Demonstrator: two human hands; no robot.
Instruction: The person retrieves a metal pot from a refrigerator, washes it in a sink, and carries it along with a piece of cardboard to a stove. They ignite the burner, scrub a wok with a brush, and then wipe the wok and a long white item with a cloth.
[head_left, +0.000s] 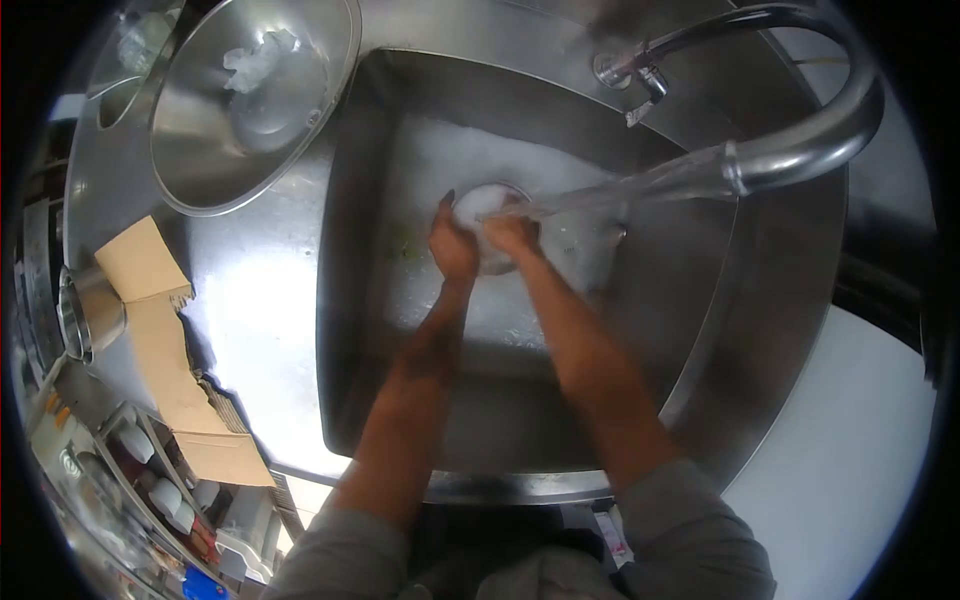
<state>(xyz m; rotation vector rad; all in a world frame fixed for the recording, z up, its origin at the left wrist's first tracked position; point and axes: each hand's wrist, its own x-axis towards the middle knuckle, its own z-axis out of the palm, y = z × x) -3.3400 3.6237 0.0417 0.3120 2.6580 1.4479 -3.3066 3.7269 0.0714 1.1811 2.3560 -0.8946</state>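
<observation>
Hands: left hand is cupping and grasping the near-left side of a bowl; right hand is curling at the bowl's right side, fingers bent inward; blur is hiding whether it is gripping the rim or something inside, can't tell.
Bowl: round bowl is sitting between the two hands, touching the left palm, right hand partly covering its right side; whether it is resting on the sink floor or being lifted, can't tell.
Hold: left is probably steadying the bowl, leaving the right free to work at it.
Water stream: stream is running from the right onto the bowl and right hand; bowl is likely being kept there to catch it.
Suds: white foam is spreading around the bowl inside the sink.
Faucet: curved faucet is reaching over the sink's right side.
Counter, left: steel basin is standing beside the sink, holding a crumpled pale thing; torn cardboard is lying nearer the person.
</observation>
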